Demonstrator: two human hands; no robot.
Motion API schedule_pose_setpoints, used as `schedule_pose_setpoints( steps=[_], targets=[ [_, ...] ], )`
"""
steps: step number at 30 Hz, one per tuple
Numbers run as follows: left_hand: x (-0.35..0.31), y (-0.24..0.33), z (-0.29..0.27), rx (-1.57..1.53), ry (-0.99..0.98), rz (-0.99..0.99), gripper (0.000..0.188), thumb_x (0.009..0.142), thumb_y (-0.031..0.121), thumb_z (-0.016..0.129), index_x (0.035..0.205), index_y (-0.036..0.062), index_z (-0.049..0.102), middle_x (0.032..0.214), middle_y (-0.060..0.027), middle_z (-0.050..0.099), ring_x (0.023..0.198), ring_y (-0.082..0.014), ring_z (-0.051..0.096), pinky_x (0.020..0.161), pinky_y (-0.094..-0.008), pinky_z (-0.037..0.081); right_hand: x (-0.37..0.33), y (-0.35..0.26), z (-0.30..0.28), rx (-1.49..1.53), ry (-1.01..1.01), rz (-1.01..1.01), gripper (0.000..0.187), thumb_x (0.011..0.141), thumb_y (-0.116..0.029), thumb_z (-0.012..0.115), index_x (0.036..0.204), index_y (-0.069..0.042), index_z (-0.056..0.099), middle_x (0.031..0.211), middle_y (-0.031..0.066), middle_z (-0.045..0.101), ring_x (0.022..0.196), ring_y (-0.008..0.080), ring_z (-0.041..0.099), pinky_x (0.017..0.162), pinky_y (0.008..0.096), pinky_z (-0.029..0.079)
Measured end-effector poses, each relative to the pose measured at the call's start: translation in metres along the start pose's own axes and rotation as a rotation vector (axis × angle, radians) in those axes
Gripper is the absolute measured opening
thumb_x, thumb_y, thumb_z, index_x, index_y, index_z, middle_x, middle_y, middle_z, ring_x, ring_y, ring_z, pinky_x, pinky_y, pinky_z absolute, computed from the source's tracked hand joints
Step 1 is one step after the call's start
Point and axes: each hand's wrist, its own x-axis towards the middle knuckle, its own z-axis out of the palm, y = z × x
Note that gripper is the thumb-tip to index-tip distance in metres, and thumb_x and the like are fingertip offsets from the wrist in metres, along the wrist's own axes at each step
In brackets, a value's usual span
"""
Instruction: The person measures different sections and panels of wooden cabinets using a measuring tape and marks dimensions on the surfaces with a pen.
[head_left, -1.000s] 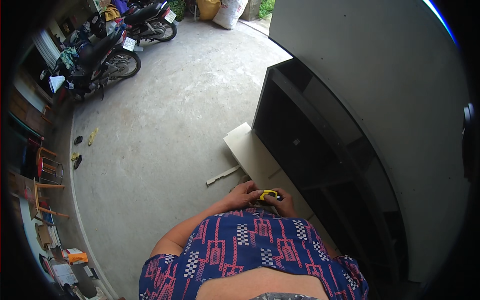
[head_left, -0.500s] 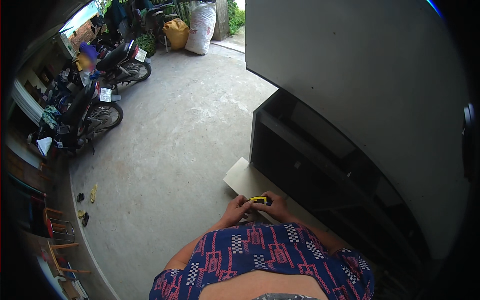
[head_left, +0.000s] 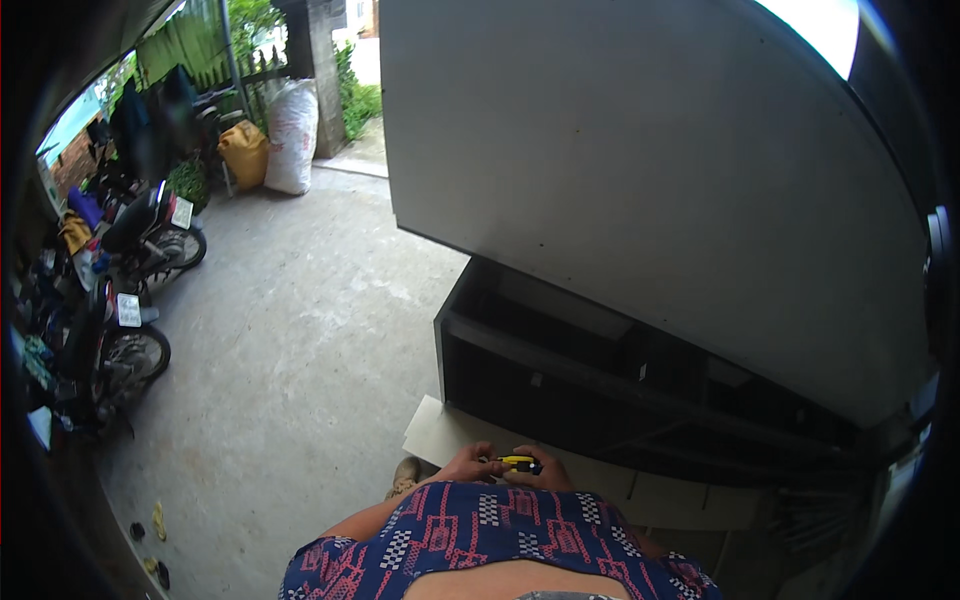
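Note:
Close in front of my body, a small yellow-and-black tape measure [head_left: 517, 461] sits between my two hands. My left hand [head_left: 468, 464] has its fingers bent against its left end. Wrapped round the right end is my right hand [head_left: 547, 473], fingers curled. Just beyond the hands lies a pale flat board [head_left: 428, 426] at floor level. A long black cabinet [head_left: 540, 385] with open compartments stands over that board. The fingers partly cover the tape measure, and whether any blade is drawn out cannot be seen.
A large light-grey panel [head_left: 640, 150] rises behind the black cabinet, filling the upper right. Motorbikes [head_left: 135, 350] are parked at the left. A white sack [head_left: 292, 140] and a yellow sack [head_left: 243, 155] stand by the gate post. Sandals [head_left: 158, 520] lie at the lower left.
My view has turned right and up, so motorbikes and sacks sit further left and more of the grey panel shows. Both hands stay together on the tape measure. A foot now shows beside my left arm.

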Motion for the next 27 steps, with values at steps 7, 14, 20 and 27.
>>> schedule_pose_setpoints(
  steps=[7,14,20,27],
  targets=[
    [0.005,0.048,-0.086,0.119,-0.172,0.009,0.034,0.083,0.027,0.074,0.098,0.0035,0.054,0.094,-0.0098,0.062,0.082,-0.0168,0.063,0.070,-0.0284,0.051,0.031,-0.047,0.063,-0.001,0.200,-0.049,0.057,0.066,-0.023,0.085,0.114,-0.003,0.060,0.103,0.0102,0.065,0.098,0.0186,0.063,0.088,0.0307,0.048],
    [-0.014,0.080,-0.179,-0.034,-0.150,0.019,0.075,0.082,0.039,0.072,0.137,0.0110,0.030,0.131,-0.0213,0.043,0.122,-0.0313,0.047,0.092,-0.0440,0.050,0.118,-0.129,0.140,0.513,0.441,-0.006,0.030,0.071,-0.015,0.079,0.095,-0.007,0.063,0.073,-0.0042,0.057,0.058,0.0028,0.049,0.048,0.0187,0.036],
    [-0.020,0.081,-0.228,-0.161,-0.122,0.066,0.078,0.085,0.038,0.070,0.141,0.0123,0.023,0.128,-0.0197,0.045,0.108,-0.0257,0.054,0.083,-0.0368,0.051,0.188,-0.084,0.186,0.304,0.355,-0.228,0.042,0.074,-0.023,0.081,0.106,-0.006,0.059,0.086,-0.0019,0.059,0.074,0.0066,0.056,0.065,0.0228,0.046],
    [-0.023,0.071,-0.265,-0.304,0.057,0.056,0.068,0.087,0.034,0.068,0.138,0.0103,0.029,0.116,-0.0157,0.052,0.095,-0.0211,0.057,0.073,-0.0289,0.051,0.193,-0.154,0.188,-0.097,-0.078,-0.057,0.065,0.075,-0.028,0.081,0.126,-0.004,0.049,0.113,0.0108,0.060,0.108,0.0189,0.057,0.092,0.0336,0.045]
  ],
)
